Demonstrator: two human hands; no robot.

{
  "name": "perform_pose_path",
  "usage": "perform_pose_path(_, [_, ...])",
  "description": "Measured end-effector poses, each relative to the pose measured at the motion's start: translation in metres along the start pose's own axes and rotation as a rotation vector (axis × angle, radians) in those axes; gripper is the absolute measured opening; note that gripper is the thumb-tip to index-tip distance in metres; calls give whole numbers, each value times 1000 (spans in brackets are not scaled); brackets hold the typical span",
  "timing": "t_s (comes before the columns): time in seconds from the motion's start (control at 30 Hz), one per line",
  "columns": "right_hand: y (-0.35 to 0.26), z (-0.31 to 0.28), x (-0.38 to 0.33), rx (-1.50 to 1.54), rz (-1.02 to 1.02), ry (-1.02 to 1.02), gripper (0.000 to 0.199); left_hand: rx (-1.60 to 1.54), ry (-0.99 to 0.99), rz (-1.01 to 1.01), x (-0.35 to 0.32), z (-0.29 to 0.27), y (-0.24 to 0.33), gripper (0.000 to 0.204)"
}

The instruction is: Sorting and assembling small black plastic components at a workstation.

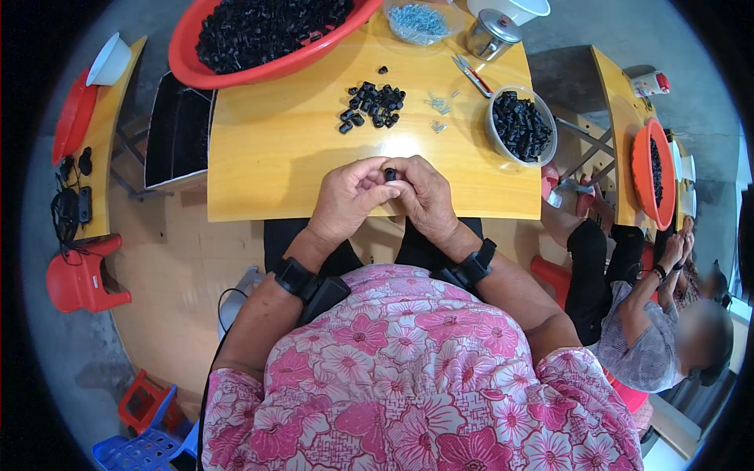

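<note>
Together, the left hand (345,200) and right hand (428,200) meet at the near edge of the bench (267,157), fingers (375,174) of both pinched shut on one small black part (390,173). Beyond it on the bench lies a loose pile of black parts (373,104), with a clear bowl (520,125) of them to the pile's right.

A small black part (390,173) is pinched between the left hand (350,196) and right hand (426,198) (fingertips meeting); beyond them, a loose pile of black parts (374,104) is spread on the desk (275,149).
</note>
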State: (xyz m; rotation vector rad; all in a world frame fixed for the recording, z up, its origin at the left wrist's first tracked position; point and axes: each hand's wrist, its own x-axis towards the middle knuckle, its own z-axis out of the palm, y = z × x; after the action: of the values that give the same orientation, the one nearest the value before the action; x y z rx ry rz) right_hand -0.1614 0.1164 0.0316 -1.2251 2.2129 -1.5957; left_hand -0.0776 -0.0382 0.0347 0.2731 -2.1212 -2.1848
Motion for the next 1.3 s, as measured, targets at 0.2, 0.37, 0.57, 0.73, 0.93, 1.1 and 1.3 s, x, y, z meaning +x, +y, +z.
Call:
perform_pose_path(0.2, [6,1,-3,29,69,42,31,88,40,112,-3,1,-7,50])
perform_pose_path(0.37, [4,-15,-6,175,158,2,28,43,-26,42,-4,-2,-1,60])
perform_pose_path(0.57, [-21,-37,-7,283,153,88,29,91,-23,30,-6,-4,-1,56])
perform_pose_path(0.73, [-32,-49,-15,211,147,134,30,100,-21,15,-5,-4,0,53])
perform_pose_path(0.93, [-44,-53,-11,250,154,133,30,71,-27,-23,-6,-6,-1,48])
perform_pose_path(1.1, [-43,-58,-12,115,147,101,27,15,-32,-8,-2,-1,-2,47])
perform_pose_path(1.3, [-30,-76,-5,-58,127,311,28,58,-8,62,-6,-5,-10,46])
